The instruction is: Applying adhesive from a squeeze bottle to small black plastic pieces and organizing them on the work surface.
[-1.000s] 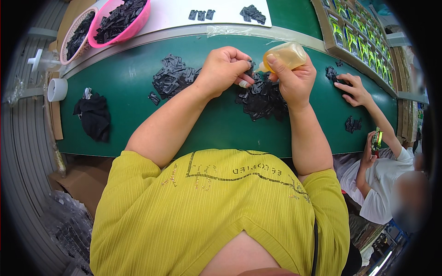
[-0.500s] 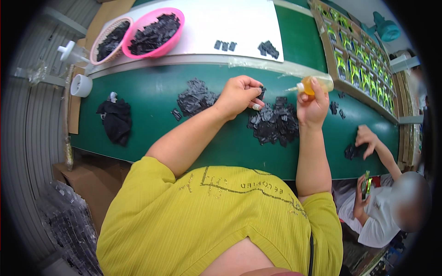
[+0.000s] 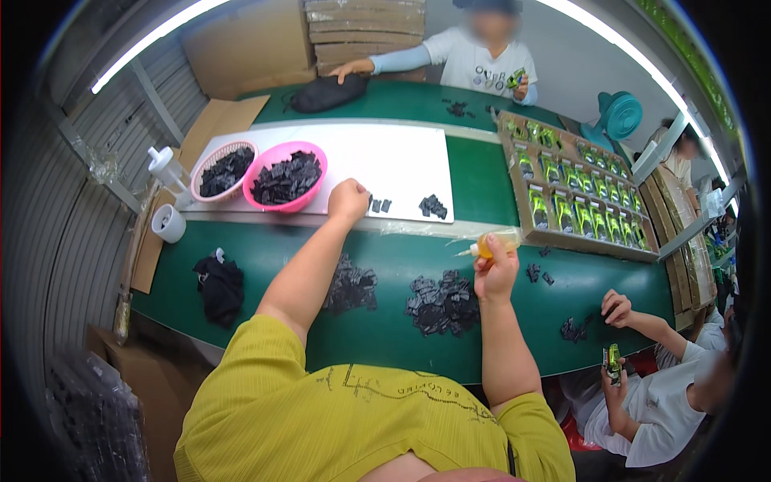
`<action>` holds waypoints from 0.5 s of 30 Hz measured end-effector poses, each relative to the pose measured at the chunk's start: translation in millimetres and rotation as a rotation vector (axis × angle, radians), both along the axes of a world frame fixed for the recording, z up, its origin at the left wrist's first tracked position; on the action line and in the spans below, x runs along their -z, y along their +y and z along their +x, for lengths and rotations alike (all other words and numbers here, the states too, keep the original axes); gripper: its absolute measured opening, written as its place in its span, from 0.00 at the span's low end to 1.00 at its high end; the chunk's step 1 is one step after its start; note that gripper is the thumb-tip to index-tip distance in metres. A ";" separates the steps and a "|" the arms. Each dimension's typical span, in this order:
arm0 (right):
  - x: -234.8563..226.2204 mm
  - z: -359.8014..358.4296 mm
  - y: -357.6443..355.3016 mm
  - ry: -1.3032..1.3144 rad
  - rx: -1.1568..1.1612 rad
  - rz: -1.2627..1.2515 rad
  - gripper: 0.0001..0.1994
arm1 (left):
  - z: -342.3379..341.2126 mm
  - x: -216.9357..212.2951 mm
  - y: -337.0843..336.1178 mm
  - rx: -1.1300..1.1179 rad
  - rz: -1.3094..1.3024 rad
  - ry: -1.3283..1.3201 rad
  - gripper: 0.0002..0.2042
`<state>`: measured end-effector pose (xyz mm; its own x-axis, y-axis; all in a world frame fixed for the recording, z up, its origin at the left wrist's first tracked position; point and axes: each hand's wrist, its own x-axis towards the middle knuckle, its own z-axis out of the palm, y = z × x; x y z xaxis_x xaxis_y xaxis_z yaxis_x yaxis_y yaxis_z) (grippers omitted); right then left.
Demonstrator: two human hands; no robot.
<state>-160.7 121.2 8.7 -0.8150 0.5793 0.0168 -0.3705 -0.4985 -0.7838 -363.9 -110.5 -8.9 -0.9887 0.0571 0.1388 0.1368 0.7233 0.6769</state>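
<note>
Our left hand [image 3: 348, 201] was closed over the white board [image 3: 401, 157], beside small black parts [image 3: 380, 206] near the pink bowl [image 3: 287, 178]. Our right hand [image 3: 495, 271] gripped a yellow squeeze bottle [image 3: 495, 242] above a black pile [image 3: 442, 302] on the green table [image 3: 385, 329].

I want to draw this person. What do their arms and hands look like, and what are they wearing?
Both arms are bare from above the elbow down to the left hand and the right hand: no gloves, watch or rings that I can see. The short sleeves belong to a yellow-green T-shirt with thin dark line markings across the front.
</note>
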 end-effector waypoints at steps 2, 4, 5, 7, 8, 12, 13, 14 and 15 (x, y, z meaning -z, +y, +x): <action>1.0 2.5 0.9 0.018 0.000 0.000 0.06 | 6.2 -4.6 -1.1 0.016 -0.018 0.029 0.07; 0.4 0.8 1.8 0.015 0.006 -0.010 0.06 | 10.0 -10.7 -2.0 -0.013 -0.059 -0.016 0.08; -2.0 0.1 1.7 0.024 0.005 -0.011 0.06 | 11.4 -12.3 -3.1 -0.015 -0.059 -0.007 0.08; -4.2 1.8 1.5 0.002 0.022 -0.012 0.06 | 19.2 -14.2 -5.7 -0.033 -0.055 0.059 0.10; -3.2 1.5 2.4 -0.001 0.020 -0.016 0.06 | 27.4 -15.6 -7.2 -0.035 -0.060 0.057 0.10; -1.9 -2.3 5.5 0.013 0.002 -0.038 0.07 | 82.6 -23.6 -9.2 0.170 0.117 0.206 0.11; -1.6 -2.0 4.9 0.001 0.008 -0.054 0.07 | 101.5 -24.2 -10.2 0.271 0.198 0.217 0.10; -0.4 -1.0 7.4 0.003 -0.015 -0.062 0.07 | 122.5 -29.7 -10.2 0.263 0.193 0.207 0.10; 0.6 1.6 8.4 -0.009 -0.021 -0.069 0.07 | 145.4 -36.9 -10.5 0.331 0.211 0.176 0.10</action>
<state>-159.0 129.6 8.1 -0.8271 0.5612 -0.0301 -0.3520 -0.5590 -0.7508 -218.5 -121.0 28.0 -0.8820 0.3194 0.3466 0.4650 0.4691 0.7509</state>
